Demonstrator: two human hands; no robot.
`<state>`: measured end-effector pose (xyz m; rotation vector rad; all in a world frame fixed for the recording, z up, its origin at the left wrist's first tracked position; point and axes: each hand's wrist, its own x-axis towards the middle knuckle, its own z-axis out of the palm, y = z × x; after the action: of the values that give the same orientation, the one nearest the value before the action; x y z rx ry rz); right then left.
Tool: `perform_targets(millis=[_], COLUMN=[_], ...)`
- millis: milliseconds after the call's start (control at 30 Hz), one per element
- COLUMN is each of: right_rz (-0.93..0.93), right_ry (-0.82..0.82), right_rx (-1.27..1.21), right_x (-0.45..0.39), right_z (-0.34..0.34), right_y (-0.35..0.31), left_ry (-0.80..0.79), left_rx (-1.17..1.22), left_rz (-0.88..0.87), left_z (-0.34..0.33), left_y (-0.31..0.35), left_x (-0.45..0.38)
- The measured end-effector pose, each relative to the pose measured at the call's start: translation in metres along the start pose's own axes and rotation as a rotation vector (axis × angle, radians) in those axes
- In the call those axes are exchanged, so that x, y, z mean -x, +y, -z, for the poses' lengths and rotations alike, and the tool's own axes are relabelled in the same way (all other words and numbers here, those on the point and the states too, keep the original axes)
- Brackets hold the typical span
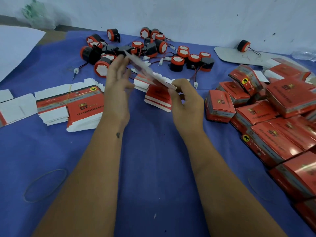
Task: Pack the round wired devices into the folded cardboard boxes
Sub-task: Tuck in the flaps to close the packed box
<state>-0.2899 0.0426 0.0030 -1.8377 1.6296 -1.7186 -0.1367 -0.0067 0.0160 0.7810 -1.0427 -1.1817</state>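
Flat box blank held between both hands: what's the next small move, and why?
Probably push the flat blank open into a box shape. The right hand pinches its near end and the left hand's straight fingers touch its far end, so it is still collapsed. The round wired devices lie loose beyond it, and none can go in until it is squared up.

Small packing workshop, hand-assembly bench. Blue cloth-covered table (153, 159) against scuffed pale wall (188, 14). Loose pile of identical round red-black wired devices (177, 61) at back. Banded stack of flat unfolded cartons (71, 103) on left, heap of finished red boxes (266, 134) on right, all same print. Spare rubber band (45, 185) on cloth. Batch packaging by hand, no machinery visible.
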Motion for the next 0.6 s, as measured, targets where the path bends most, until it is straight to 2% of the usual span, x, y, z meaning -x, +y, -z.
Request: perform_targets(millis=[67, 233, 333, 400, 467, 600], right_rz=[0.015, 0.021, 0.135, 0.237, 0.284, 0.159], right_ry=[0.019, 0.062, 0.047, -0.007, -0.059, -0.103], right_rx=[-0.049, -0.068, 0.093, 0.175, 0.163, 0.100], right_x=[0.0005, -0.0018, -0.0015, -0.0011, -0.0014, -0.0010], right_z=[0.0039, 0.0078, 0.0041, 0.0003, -0.0018, 0.0026], right_y=[-0.0034, -0.0055, -0.0082, -0.0087, -0.0074, -0.0021], left_ry=[-0.009, 0.098, 0.228, 0.254, 0.230, 0.084], left_rx=[-0.161, -0.284, -0.196, -0.136, -0.124, -0.108], left_rz=[-0.086, -0.168, -0.208, -0.213, -0.178, -0.101], left_z=[-0.0055, -0.0089, -0.0107, -0.0104, -0.0082, -0.0029], left_y=[0.0009, 0.0001, 0.0024, 0.0034, 0.0033, 0.0019], left_x=[0.0033, 0.0035, 0.0040, 0.0039, 0.0024, -0.0018])
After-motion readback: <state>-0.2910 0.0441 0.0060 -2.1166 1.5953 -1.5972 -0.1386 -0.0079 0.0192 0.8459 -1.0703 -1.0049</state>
